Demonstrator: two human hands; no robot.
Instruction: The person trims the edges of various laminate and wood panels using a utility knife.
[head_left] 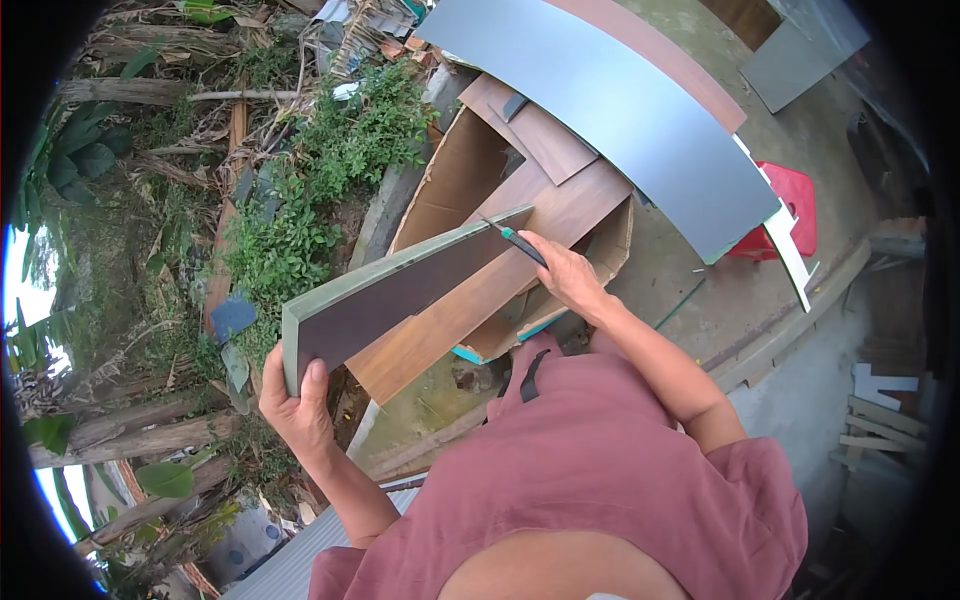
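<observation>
My left hand (pixel 297 402) grips the near end of a dark board with green edges (pixel 400 290), thumb on its brown face and fingers behind. The board stands on edge, tilted, its far end over the wood-grain planks. My right hand (pixel 568 272) is closed round the black and green handle of a slim hand tool (pixel 525 247). The tool's thin metal tip lies at the board's upper edge near the far end. Below the board, a long wood-grain plank (pixel 450 320) spans an open cardboard box (pixel 475 160).
A large curved grey sheet (pixel 600 100) lies beyond the box, with a red plastic stool (pixel 790 205) beside it. Green plants (pixel 350 140) and fallen logs (pixel 140 440) border the left. Scrap strips (pixel 885 430) are stacked at the right by a low concrete ledge (pixel 765 365).
</observation>
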